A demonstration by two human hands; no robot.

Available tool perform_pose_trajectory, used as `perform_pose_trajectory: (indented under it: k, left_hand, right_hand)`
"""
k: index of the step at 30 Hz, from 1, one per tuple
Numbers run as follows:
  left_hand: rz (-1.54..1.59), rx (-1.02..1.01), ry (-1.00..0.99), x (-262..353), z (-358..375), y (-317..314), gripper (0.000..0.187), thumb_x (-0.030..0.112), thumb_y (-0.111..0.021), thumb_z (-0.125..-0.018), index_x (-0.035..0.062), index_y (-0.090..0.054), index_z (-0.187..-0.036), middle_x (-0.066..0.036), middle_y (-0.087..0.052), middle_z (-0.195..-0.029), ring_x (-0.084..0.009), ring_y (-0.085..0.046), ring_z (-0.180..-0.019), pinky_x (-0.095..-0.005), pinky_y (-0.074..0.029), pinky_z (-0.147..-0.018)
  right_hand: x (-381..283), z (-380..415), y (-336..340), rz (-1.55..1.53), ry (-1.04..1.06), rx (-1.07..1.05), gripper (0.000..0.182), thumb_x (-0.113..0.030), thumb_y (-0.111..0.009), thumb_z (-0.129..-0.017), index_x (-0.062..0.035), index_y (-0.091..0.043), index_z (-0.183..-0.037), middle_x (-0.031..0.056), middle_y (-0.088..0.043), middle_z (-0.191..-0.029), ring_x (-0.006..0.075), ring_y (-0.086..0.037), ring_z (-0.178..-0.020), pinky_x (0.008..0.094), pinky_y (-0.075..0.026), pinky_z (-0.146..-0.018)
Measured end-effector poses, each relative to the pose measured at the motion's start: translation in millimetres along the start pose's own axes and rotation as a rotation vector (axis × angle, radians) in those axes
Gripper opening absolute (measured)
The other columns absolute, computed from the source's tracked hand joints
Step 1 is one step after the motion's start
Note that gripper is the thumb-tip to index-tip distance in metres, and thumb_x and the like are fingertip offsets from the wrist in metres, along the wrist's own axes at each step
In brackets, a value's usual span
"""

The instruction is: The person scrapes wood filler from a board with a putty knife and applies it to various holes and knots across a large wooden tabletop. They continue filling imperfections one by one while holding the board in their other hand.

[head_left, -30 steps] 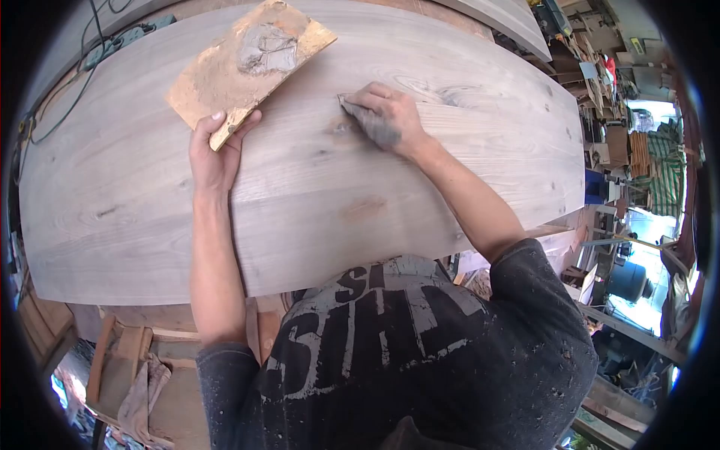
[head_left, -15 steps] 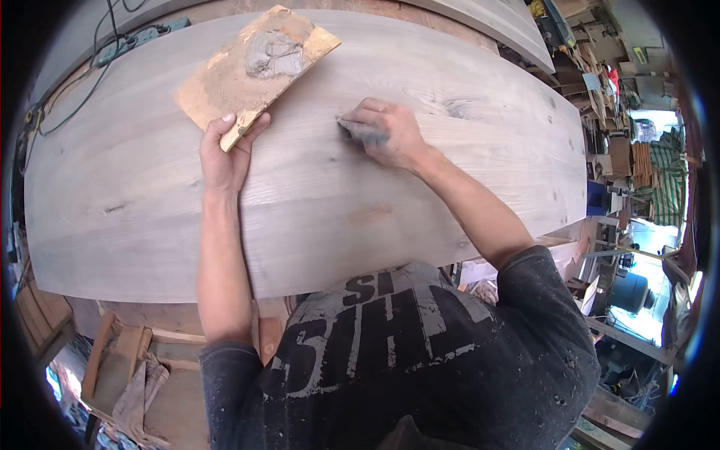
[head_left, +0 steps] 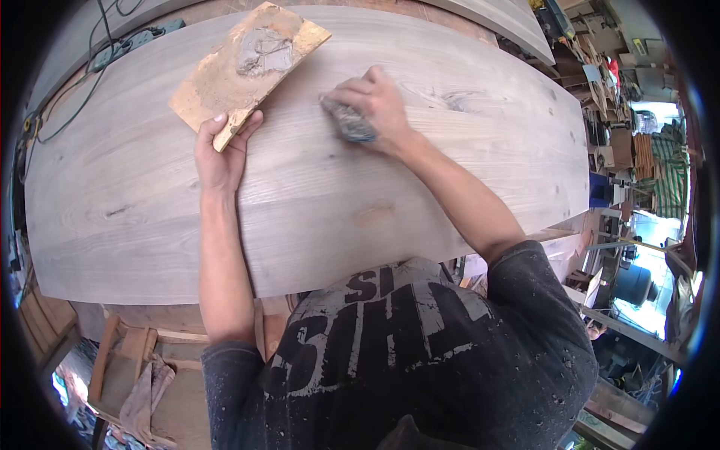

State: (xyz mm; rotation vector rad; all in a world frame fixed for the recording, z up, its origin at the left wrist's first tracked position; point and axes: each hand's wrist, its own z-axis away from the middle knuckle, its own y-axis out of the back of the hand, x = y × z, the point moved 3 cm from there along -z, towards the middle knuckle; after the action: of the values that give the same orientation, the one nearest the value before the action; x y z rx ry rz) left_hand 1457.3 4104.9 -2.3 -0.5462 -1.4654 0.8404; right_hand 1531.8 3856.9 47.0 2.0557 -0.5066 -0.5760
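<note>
A square wooden board (head_left: 214,90) with a lump of grey paste (head_left: 264,52) on it is held by its near corner in my left hand (head_left: 221,154), thumb on top and fingers beneath. My right hand (head_left: 379,109) is wrapped round a flat, paste-smeared scraper (head_left: 346,121), blurred by motion, low over a large pale wooden panel (head_left: 300,225). Dark knots and grain marks show on the panel, along with a reddish-brown patch (head_left: 373,211) nearer my body.
Cables and a power strip (head_left: 124,49) lie beyond the panel at the upper left. Another panel (head_left: 502,22) is at the top right. A wooden frame with a rag (head_left: 146,394) stands at the lower left, and cluttered shelves line the right.
My right hand has moved slightly away from my body with the scraper, whose broad face now shows more. My left hand and the board have shifted slightly left.
</note>
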Motion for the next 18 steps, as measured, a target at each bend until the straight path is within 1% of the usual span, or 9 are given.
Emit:
perform_pose_trajectory:
  k: [3,5,7,9,11,14,15,17,18]
  left_hand:
    - [-0.027,0.055,-0.032,2,1,-4,0.049,0.016,-0.052,-0.087,-0.0081,-0.046,-0.129,-0.022,-0.064,-0.116,-0.0341,-0.066,-0.102,-0.0474,-0.052,-0.095]
    - [-0.009,0.033,-0.027,1,0,2,0.049,0.016,-0.052,-0.087,-0.0080,-0.045,-0.129,-0.022,-0.064,-0.117,-0.0340,-0.066,-0.102,-0.0475,-0.052,-0.095]
    - [0.005,0.009,-0.015,-2,-1,-1,0.049,0.016,-0.052,-0.087,-0.0079,-0.045,-0.130,-0.022,-0.063,-0.117,-0.0339,-0.066,-0.102,-0.0475,-0.052,-0.095]
    - [0.004,0.058,-0.039,1,2,-5,0.048,0.015,-0.052,-0.087,-0.0078,-0.045,-0.129,-0.022,-0.064,-0.115,-0.0344,-0.066,-0.100,-0.0481,-0.052,-0.095]
    - [-0.001,0.059,-0.039,3,2,-5,0.048,0.015,-0.052,-0.087,-0.0075,-0.046,-0.129,-0.022,-0.065,-0.114,-0.0349,-0.067,-0.100,-0.0485,-0.052,-0.095]
    - [0.007,0.042,-0.018,0,3,-1,0.047,0.015,-0.052,-0.087,-0.0074,-0.046,-0.129,-0.022,-0.065,-0.112,-0.0355,-0.067,-0.099,-0.0490,-0.052,-0.095]
    - [0.021,0.041,-0.018,-1,1,0,0.047,0.015,-0.052,-0.088,-0.0075,-0.046,-0.129,-0.022,-0.065,-0.112,-0.0356,-0.067,-0.098,-0.0491,-0.052,-0.095]
    - [0.028,0.027,-0.015,-2,1,1,0.047,0.015,-0.052,-0.088,-0.0074,-0.046,-0.129,-0.022,-0.065,-0.112,-0.0355,-0.067,-0.098,-0.0491,-0.052,-0.095]
    - [0.035,0.019,-0.021,-2,1,1,0.047,0.015,-0.052,-0.088,-0.0074,-0.045,-0.129,-0.022,-0.065,-0.112,-0.0353,-0.068,-0.098,-0.0492,-0.052,-0.095]
  right_hand:
    - [-17,13,-16,-0.056,-0.005,-0.018,0.021,-0.014,-0.073,-0.072,-0.0105,-0.075,-0.093,-0.0002,-0.069,-0.084,0.0190,-0.049,-0.075,0.0328,-0.046,-0.070]
    - [-16,15,-2,-0.061,-0.023,-0.071,0.016,-0.015,-0.072,-0.078,-0.0099,-0.075,-0.093,0.0023,-0.069,-0.083,0.0198,-0.052,-0.076,0.0324,-0.047,-0.071]
    - [4,25,3,-0.325,-0.388,-0.081,0.014,-0.017,-0.070,-0.084,-0.0082,-0.075,-0.093,0.0034,-0.068,-0.078,0.0178,-0.055,-0.069,0.0311,-0.048,-0.066]
    - [23,36,32,-0.347,-0.774,0.061,0.023,-0.022,-0.071,-0.080,-0.0011,-0.073,-0.090,0.0140,-0.070,-0.081,0.0275,-0.066,-0.077,0.0384,-0.051,-0.070]
    - [67,76,33,-0.494,-1.100,0.197,0.028,-0.024,-0.071,-0.078,0.0027,-0.072,-0.088,0.0171,-0.071,-0.081,0.0252,-0.067,-0.072,0.0360,-0.051,-0.066]
    - [75,92,44,-0.511,-1.274,0.134,0.031,-0.024,-0.072,-0.076,0.0059,-0.072,-0.085,0.0188,-0.071,-0.078,0.0247,-0.067,-0.070,0.0359,-0.051,-0.065]
    - [79,92,42,-0.507,-1.275,0.140,0.031,-0.024,-0.072,-0.076,0.0059,-0.072,-0.085,0.0188,-0.071,-0.078,0.0247,-0.067,-0.070,0.0359,-0.051,-0.065]
    - [80,90,31,-0.569,-1.278,0.180,0.021,-0.015,-0.073,-0.082,0.0018,-0.066,-0.072,0.0027,-0.057,-0.059,0.0086,-0.047,-0.046,0.0281,-0.033,-0.040]
    - [77,91,29,-0.569,-1.286,0.185,0.021,-0.015,-0.073,-0.082,0.0018,-0.066,-0.072,0.0027,-0.057,-0.059,0.0086,-0.047,-0.046,0.0281,-0.033,-0.040]
